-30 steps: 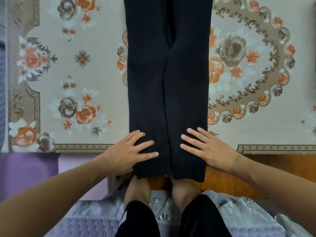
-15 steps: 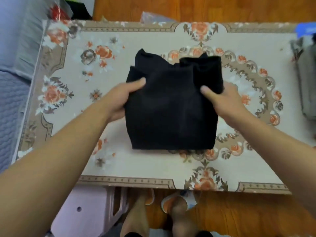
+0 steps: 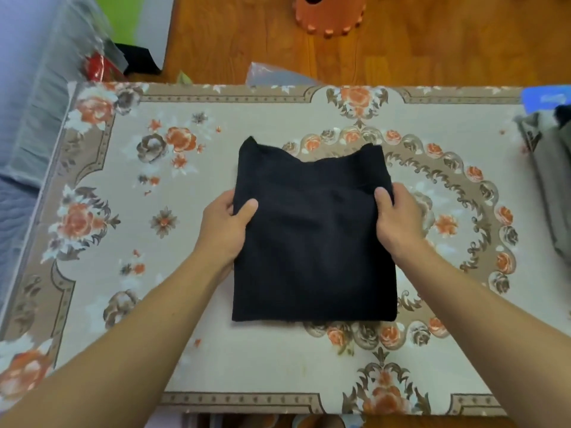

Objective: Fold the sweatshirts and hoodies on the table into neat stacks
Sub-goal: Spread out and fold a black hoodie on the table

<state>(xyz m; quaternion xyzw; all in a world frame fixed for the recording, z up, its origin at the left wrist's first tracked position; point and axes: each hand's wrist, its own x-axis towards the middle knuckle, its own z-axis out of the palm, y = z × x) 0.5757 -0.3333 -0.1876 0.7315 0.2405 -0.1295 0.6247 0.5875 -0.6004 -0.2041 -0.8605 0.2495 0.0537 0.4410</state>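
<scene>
A black sweatshirt point(image 3: 312, 239), folded into a squarish packet, lies in the middle of the floral-covered table point(image 3: 216, 359). My left hand point(image 3: 227, 225) grips its left edge, thumb on top and fingers underneath. On the opposite side my right hand point(image 3: 398, 219) holds the right edge the same way. The far edge of the packet shows two raised corners with a dip between them.
A grey folded garment point(image 3: 553, 186) lies at the table's right edge, with a blue object point(image 3: 545, 98) behind it. An orange stool point(image 3: 329, 13) stands on the wooden floor beyond the table. Grey bedding point(image 3: 37, 97) and a red item point(image 3: 100, 67) sit at the left.
The long black sweatshirt was folded over away from me into a short packet. My hands went from lying flat on its near end to gripping its two sides, and the packet has settled flatter.
</scene>
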